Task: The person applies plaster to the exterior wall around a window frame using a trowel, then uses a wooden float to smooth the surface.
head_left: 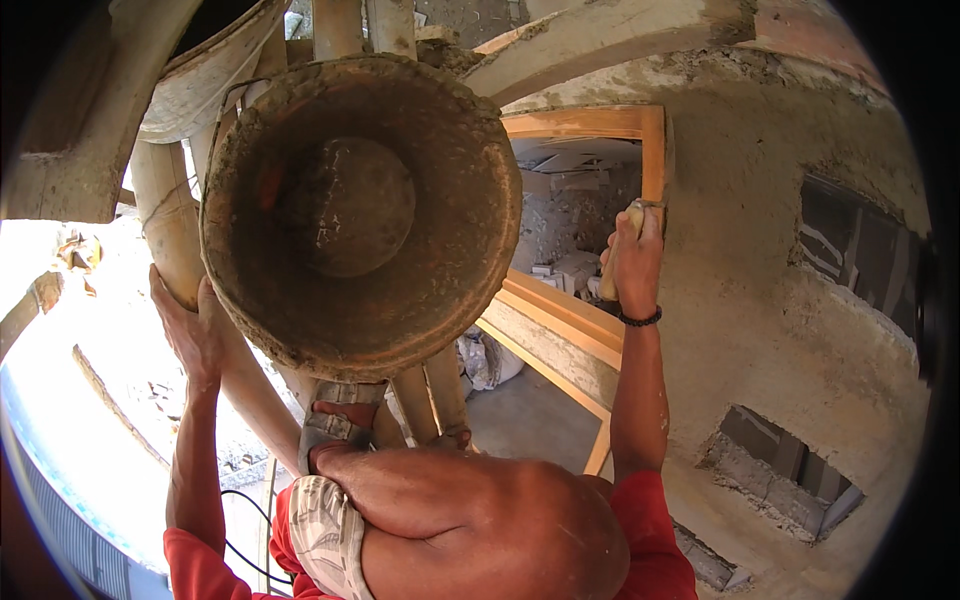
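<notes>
At the left, my left hand (188,335) is wrapped round a thick bamboo pole (168,195). My right hand (637,265) grips a tool by its pale wooden handle (608,286), beside the upright of an orange-brown wooden window frame (653,150). A bit of metal shows above the fist; the rest of the tool is hidden, so its kind is unclear. Between my hands stands a large round bucket (450,210), caked with dried mortar on its rim and walls. Only a thin residue coats its bottom. My bent bare leg is below it, the sandalled foot on the poles.
A rough plastered wall (740,300) fills the right side, with openings (785,465) in it. Another bucket (205,85) stands at the upper left, near a wooden board (75,120). Several bamboo poles (440,395) run under me. Bright ground lies far below on the left.
</notes>
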`<state>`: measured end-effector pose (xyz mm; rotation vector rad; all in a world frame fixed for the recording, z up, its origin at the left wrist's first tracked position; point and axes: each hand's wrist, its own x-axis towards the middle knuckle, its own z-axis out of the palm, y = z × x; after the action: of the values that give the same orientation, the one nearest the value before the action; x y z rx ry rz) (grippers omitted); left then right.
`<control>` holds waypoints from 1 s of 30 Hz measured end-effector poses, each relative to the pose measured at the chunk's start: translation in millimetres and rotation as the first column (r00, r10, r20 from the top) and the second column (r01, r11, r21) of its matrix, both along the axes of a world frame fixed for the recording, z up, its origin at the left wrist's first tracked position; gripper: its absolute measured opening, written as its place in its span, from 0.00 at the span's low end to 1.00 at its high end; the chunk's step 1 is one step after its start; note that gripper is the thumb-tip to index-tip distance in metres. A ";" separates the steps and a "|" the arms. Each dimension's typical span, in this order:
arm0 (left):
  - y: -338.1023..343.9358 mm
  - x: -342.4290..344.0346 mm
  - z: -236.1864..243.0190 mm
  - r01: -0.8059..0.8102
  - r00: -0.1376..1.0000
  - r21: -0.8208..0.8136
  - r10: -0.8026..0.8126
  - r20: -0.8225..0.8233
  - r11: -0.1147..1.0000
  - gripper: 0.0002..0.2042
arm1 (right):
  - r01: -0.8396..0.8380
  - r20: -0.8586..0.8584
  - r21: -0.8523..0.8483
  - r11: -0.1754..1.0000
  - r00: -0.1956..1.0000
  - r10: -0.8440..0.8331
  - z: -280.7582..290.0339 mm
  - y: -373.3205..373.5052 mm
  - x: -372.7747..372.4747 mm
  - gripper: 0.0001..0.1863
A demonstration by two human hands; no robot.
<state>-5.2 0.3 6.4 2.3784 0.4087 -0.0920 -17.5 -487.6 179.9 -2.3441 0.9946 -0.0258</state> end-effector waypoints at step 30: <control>1.6 -0.6 -3.0 0.010 1.000 0.023 -0.010 -0.012 1.000 0.37 | 0.025 -0.180 0.137 0.990 0.984 0.000 37.9 -1.2 30.3 0.13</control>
<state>-5.9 1.9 3.4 2.4042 0.4055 -0.1066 12.8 -488.8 217.8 -2.2423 1.0617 0.2460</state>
